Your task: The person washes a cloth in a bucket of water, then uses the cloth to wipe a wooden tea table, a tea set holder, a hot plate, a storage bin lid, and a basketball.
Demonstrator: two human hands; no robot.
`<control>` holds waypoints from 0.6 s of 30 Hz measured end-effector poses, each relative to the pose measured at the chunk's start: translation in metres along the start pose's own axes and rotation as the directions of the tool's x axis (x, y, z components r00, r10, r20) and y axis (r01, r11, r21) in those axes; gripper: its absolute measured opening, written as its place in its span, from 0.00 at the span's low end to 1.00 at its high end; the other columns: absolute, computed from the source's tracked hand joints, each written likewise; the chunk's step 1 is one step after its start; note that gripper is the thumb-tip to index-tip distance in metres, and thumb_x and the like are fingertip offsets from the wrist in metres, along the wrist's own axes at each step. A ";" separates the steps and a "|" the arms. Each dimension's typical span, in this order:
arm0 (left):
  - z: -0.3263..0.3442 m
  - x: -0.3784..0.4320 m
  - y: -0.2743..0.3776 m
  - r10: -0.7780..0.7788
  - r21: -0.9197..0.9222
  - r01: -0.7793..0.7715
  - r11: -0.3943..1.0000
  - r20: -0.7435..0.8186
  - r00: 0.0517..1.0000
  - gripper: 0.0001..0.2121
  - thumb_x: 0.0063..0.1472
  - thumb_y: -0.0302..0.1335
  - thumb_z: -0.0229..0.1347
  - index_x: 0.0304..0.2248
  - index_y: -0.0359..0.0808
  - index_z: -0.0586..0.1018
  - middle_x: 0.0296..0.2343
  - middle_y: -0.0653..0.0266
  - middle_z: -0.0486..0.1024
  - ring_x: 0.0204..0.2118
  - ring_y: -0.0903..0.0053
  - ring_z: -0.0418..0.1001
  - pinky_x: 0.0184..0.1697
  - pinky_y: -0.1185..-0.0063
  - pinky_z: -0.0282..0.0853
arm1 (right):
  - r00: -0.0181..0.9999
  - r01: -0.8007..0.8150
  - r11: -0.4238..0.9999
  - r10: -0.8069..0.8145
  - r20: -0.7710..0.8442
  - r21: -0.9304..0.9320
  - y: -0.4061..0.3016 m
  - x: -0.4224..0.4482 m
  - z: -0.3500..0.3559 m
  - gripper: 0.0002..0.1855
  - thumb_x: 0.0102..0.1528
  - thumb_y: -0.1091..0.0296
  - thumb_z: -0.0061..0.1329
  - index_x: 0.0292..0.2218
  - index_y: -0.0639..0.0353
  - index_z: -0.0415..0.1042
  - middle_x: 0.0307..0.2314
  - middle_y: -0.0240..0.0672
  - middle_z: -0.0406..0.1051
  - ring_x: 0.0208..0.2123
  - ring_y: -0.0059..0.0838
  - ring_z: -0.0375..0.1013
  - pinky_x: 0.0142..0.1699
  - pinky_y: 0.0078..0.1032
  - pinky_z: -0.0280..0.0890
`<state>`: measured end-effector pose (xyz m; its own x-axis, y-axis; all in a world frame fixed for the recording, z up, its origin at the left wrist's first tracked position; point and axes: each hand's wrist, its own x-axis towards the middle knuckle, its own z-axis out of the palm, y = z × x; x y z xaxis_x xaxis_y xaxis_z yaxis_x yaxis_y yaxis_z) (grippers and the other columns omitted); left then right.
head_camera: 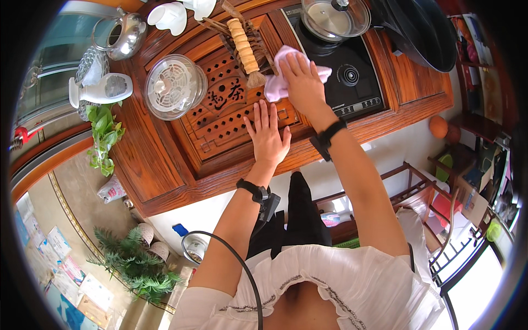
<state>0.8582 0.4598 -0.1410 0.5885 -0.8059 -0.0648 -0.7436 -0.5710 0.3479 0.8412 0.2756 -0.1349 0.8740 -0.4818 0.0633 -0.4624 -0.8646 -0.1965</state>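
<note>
My right hand (303, 84) presses flat on a pink cloth (275, 88), which lies bunched across the edge between the carved wooden tea table (161, 181) and the black induction cooktop (363, 88). Fingers spread, my left hand (269, 134) rests palm down on the slotted tea tray panel (210, 142) and holds nothing. Just beyond it, a ribbed wooden stick with a bristle end (243, 45) leans on a dark branch-like rack (264, 53). A round clear container with a white patterned insert (169, 82) stands on the panel's left side.
A glass-lidded pot (330, 18) sits at the cooktop's back, beside a large black wok (425, 33). Along the left are a steel kettle (128, 35), a white spray bottle (105, 88) and a leafy plant (103, 132). A black cable (243, 264) crosses near my left forearm.
</note>
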 end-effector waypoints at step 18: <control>-0.008 0.001 0.003 -0.022 -0.016 0.022 1.000 0.006 1.000 0.34 0.59 0.38 0.53 0.62 0.35 0.57 0.63 0.50 0.48 0.68 0.58 0.42 0.66 0.52 0.31 | 0.999 0.034 0.999 -0.034 0.004 -0.007 0.009 0.029 0.011 0.29 0.58 0.68 0.40 0.61 0.48 0.59 0.63 0.31 0.53 0.67 0.35 0.47 0.67 0.47 0.43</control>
<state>0.8592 0.4587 -0.1330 0.6029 -0.7940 -0.0785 -0.7253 -0.5864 0.3608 0.8633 0.2552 -0.1455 0.8898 -0.4516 0.0657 -0.4336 -0.8815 -0.1870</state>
